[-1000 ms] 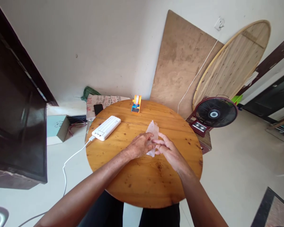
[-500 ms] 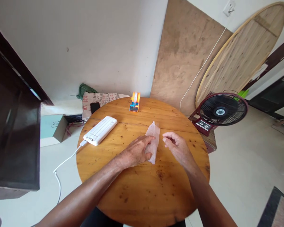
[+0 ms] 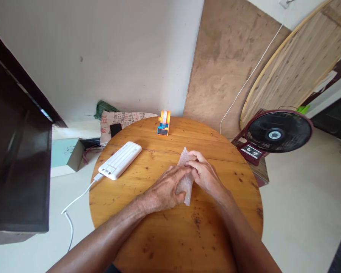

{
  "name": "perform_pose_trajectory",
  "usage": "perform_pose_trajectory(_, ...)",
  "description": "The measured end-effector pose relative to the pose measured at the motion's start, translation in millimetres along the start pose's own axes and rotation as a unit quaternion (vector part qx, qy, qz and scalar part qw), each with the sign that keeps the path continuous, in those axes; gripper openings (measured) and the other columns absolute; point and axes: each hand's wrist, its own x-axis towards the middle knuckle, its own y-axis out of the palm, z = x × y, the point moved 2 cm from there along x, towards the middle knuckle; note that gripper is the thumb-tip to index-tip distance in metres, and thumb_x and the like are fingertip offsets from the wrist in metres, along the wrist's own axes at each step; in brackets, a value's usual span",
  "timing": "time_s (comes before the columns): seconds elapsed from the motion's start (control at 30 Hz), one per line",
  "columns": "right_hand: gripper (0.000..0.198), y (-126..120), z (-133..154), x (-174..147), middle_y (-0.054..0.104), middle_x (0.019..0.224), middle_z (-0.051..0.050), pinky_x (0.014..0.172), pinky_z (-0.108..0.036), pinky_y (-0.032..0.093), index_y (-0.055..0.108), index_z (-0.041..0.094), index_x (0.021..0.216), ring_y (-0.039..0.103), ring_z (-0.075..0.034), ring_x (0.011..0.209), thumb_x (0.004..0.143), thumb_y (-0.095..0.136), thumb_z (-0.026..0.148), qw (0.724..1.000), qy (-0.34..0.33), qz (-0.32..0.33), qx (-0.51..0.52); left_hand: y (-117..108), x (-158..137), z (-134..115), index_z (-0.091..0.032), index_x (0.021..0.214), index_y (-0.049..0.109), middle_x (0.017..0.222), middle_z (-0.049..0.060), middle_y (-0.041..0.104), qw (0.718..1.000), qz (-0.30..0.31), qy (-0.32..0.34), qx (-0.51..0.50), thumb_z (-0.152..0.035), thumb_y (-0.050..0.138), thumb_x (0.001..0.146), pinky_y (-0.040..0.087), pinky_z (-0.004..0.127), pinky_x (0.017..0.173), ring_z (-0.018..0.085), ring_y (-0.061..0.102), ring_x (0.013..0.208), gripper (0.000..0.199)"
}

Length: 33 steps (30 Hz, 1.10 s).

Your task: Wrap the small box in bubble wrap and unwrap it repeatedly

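Observation:
A narrow, pale packet of bubble wrap [image 3: 184, 186] lies lengthwise on the round wooden table [image 3: 170, 235]. My left hand [image 3: 167, 185] holds it from the left, its thumb on the near part and its fingers over the middle. From the right, my right hand [image 3: 206, 172] grips the far part of the packet's right edge with bent fingers. The fingertips of both hands meet over the wrap. Whatever is inside the packet cannot be made out.
An orange and blue tape dispenser [image 3: 164, 123] stands at the table's far edge. To the left lies a white power bank [image 3: 121, 160] with a white cable [image 3: 76, 201] running off the table. A dark red fan [image 3: 275, 132] stands beyond the right edge.
My right hand has moved left from the table beside the packet onto its edge. My left hand stays on the packet. The view has shifted slightly.

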Motion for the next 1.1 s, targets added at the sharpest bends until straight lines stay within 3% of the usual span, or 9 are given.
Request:
perform_pose_trajectory(0.1, 0.031, -5, -2, -5, 0.048, 0.135, -0.005, 0.079, -0.029, 0.049, 0.07, 0.023, 0.089, 0.063, -0.015, 0.086, 0.081, 0.044, 0.008, 0.998, 0.006, -0.065, 0.004, 3, 0, 4, -0.022, 0.136, 0.04, 0.131, 0.007, 0.052, 1.0, -0.007, 0.003, -0.008, -0.013, 0.058, 0.069, 0.037, 0.04, 0.105, 0.024, 0.047, 0.12, 0.069)
perform_pose_trajectory(0.23, 0.028, -5, -4, -8, 0.047, 0.137, -0.004, 0.077, -0.03, 0.051, 0.07, 0.024, 0.087, 0.064, -0.015, 0.082, 0.084, 0.045, 0.011, 0.995, 0.012, -0.099, 0.029, 7, 0, 8, -0.024, 0.141, 0.035, 0.134, 0.007, 0.05, 0.999, 0.012, -0.033, -0.041, -0.014, 0.059, 0.07, 0.037, 0.04, 0.107, 0.023, 0.047, 0.122, 0.075)
perform_pose_trajectory(0.4, 0.031, 4, -4, -6, 0.049, 0.136, -0.006, 0.087, -0.034, 0.051, 0.07, 0.024, 0.093, 0.063, -0.019, 0.096, 0.083, 0.044, 0.01, 0.995, -0.001, -0.091, 0.048, 8, -1, 10, -0.024, 0.144, 0.028, 0.142, 0.007, 0.044, 0.995, 0.021, -0.058, -0.074, -0.014, 0.058, 0.071, 0.033, 0.04, 0.111, 0.023, 0.043, 0.128, 0.08)
perform_pose_trajectory(0.57, 0.042, 12, -7, -2, 0.049, 0.137, -0.006, 0.097, -0.036, 0.047, 0.065, 0.025, 0.112, 0.055, -0.023, 0.117, 0.079, 0.044, 0.008, 0.997, 0.021, -0.063, 0.023, 9, -1, 9, -0.023, 0.145, 0.028, 0.144, 0.009, 0.04, 0.997, 0.015, -0.035, -0.074, -0.012, 0.057, 0.07, 0.032, 0.04, 0.112, 0.024, 0.04, 0.131, 0.081)
perform_pose_trajectory(0.73, 0.044, 19, -15, 0, 0.052, 0.134, -0.006, 0.094, -0.035, 0.048, 0.063, 0.025, 0.115, 0.057, -0.023, 0.114, 0.077, 0.048, 0.008, 0.998, 0.051, -0.038, -0.003, 4, 0, 1, -0.023, 0.136, 0.044, 0.143, 0.008, 0.038, 1.0, -0.002, 0.006, -0.008, -0.009, 0.057, 0.067, 0.031, 0.042, 0.111, 0.027, 0.033, 0.134, 0.072)
perform_pose_trajectory(0.87, 0.039, 22, -18, -1, 0.054, 0.129, -0.005, 0.091, -0.033, 0.048, 0.065, 0.025, 0.109, 0.058, -0.022, 0.111, 0.077, 0.05, 0.009, 0.998, 0.047, -0.034, -0.013, 1, -2, -5, -0.024, 0.113, 0.062, 0.126, 0.005, 0.056, 0.998, -0.001, 0.038, 0.059, -0.01, 0.056, 0.068, 0.036, 0.042, 0.103, 0.027, 0.045, 0.118, 0.047)
perform_pose_trajectory(1.0, 0.039, 20, -19, -3, 0.056, 0.124, -0.006, 0.09, -0.035, 0.047, 0.062, 0.025, 0.112, 0.058, -0.023, 0.107, 0.077, 0.052, 0.011, 0.996, 0.062, -0.057, -0.016, 2, -4, -4, -0.023, 0.106, 0.065, 0.11, 0.004, 0.064, 0.997, 0.001, 0.038, 0.067, -0.011, 0.055, 0.07, 0.04, 0.038, 0.097, 0.024, 0.052, 0.105, 0.04)
perform_pose_trajectory(1.1, 0.045, 17, -24, -5, 0.058, 0.121, -0.008, 0.085, -0.036, 0.049, 0.055, 0.024, 0.124, 0.061, -0.022, 0.095, 0.079, 0.056, 0.021, 0.987, 0.121, -0.108, -0.009, 3, -4, -2, -0.021, 0.107, 0.064, 0.11, 0.004, 0.065, 0.997, -0.011, 0.045, 0.055, -0.01, 0.055, 0.069, 0.041, 0.036, 0.096, 0.023, 0.053, 0.104, 0.041)
